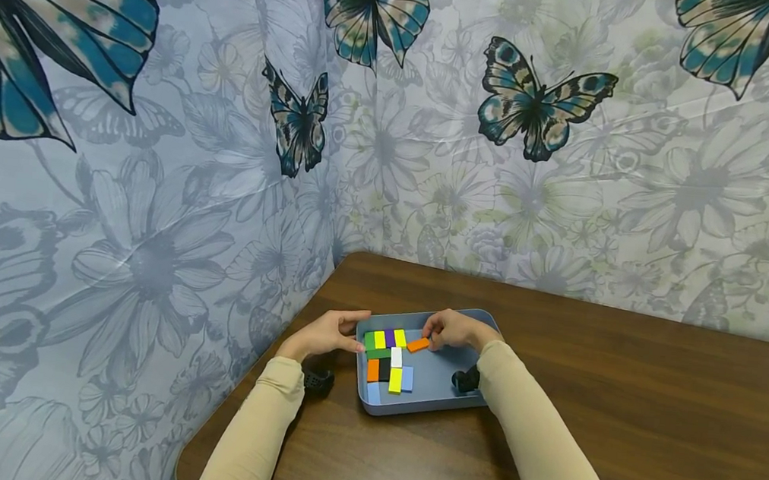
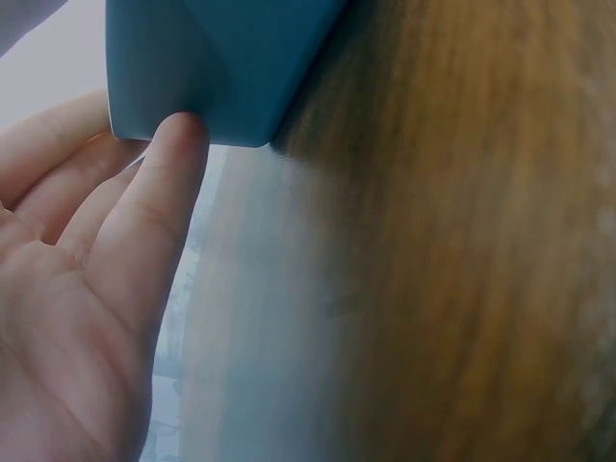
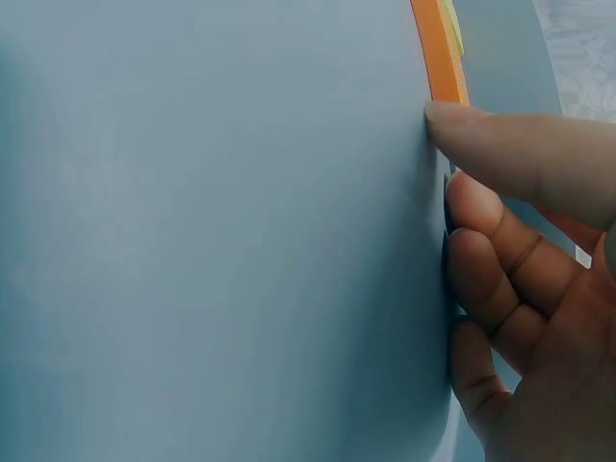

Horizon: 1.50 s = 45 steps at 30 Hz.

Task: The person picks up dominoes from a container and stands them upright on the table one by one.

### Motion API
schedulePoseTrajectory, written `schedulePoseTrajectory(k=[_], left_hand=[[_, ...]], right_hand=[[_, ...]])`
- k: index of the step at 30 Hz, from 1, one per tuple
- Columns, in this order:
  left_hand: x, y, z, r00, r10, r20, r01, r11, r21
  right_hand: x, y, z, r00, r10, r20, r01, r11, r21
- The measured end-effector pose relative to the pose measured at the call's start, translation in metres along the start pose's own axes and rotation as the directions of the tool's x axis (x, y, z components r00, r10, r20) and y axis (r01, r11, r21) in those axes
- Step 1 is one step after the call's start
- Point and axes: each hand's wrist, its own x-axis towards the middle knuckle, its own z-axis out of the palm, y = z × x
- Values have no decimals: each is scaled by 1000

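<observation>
The right hand (image 1: 449, 329) reaches into a blue-grey tray (image 1: 435, 406) and pinches one end of an orange block (image 1: 419, 344), low over the tray floor. In the right wrist view the thumb lies at the end of that orange block (image 3: 441, 58), the other fingers bent beside it. The left hand (image 1: 328, 334) is at the tray's left far corner, thumb and forefinger spread. Its thumb (image 2: 178, 144) touches the outer wall in the left wrist view. Green, yellow (image 1: 396, 380), purple, white (image 1: 396, 357), black (image 1: 384, 369), orange and light blue blocks lie flat in the tray's left half.
The tray sits on a brown wooden table (image 1: 619, 382). Butterfly-patterned cloth walls (image 1: 531, 207) stand behind and to the left of it. Dark wrist devices (image 1: 318, 383) show at both wrists, the right one over the tray.
</observation>
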Motion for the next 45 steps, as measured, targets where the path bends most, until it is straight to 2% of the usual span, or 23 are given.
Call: schedulePoseTrajectory(k=[5, 11, 18, 25, 39, 45], left_hand=[[0, 0, 0, 1000, -2, 5, 2, 1000, 2], [0, -3, -2, 1000, -2, -5, 2, 1000, 7], [-1, -14, -3, 1000, -4, -17, 5, 999, 46], [-2, -13, -3, 1000, 8, -2, -8, 1000, 14], [-3, -13, -2, 1000, 3, -2, -3, 1000, 5], [-2, -13, -2, 1000, 4, -3, -4, 1000, -2]], right_hand=[[-3, -1, -1, 1000, 7, 5, -7, 1000, -20], [-6, -1, -5, 1000, -22, -8, 22, 999, -29], [-11, 3, -9, 998, -50, -31, 50, 999, -9], [-21, 3, -17, 995, -86, -40, 87, 996, 34], [-38, 2, -24, 975, -137, -177, 154, 984, 85], [-46, 4, -27, 963, -178, -202, 208, 968, 141]])
